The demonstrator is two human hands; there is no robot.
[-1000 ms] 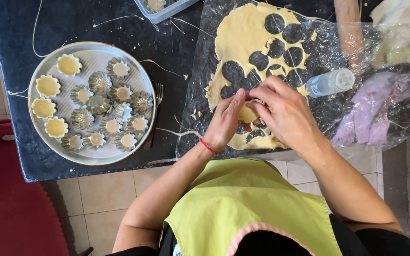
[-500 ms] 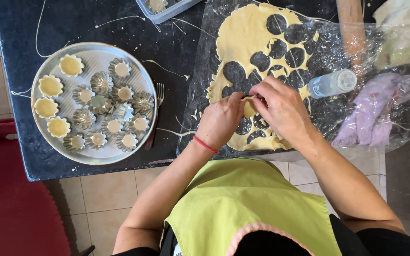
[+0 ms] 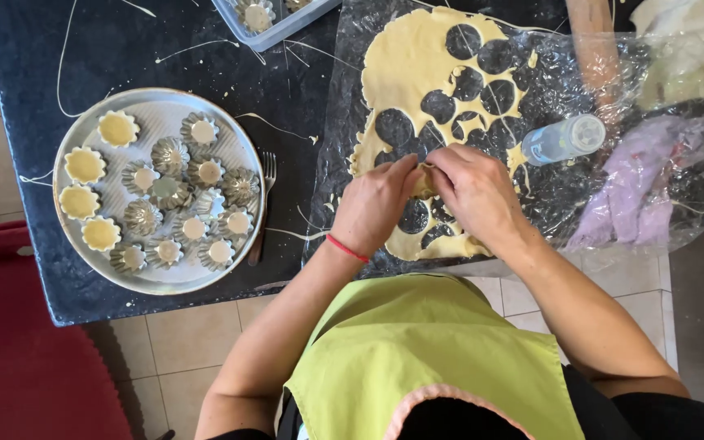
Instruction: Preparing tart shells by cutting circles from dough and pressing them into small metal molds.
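My left hand (image 3: 375,204) and my right hand (image 3: 476,191) meet over the near part of a rolled sheet of pale dough (image 3: 417,69) that has several round holes cut out of it. Together the fingers pinch a small piece of dough (image 3: 425,181), mostly hidden between them; whether a mould is under it I cannot tell. The dough sheet lies on clear plastic film (image 3: 613,175) spread on the dark counter (image 3: 165,49). A red band circles my left wrist.
A round metal tray (image 3: 242,143) at the left holds several small fluted moulds, some lined with dough. A fork (image 3: 262,204) lies beside it. A small clear bottle (image 3: 562,140), a rolling pin (image 3: 595,45), a purple cloth (image 3: 637,175) and a plastic container (image 3: 275,24) are nearby.
Both hands have stayed together over the near edge of the dough, the fingers shifting slightly around the small piece. The view has moved a little.
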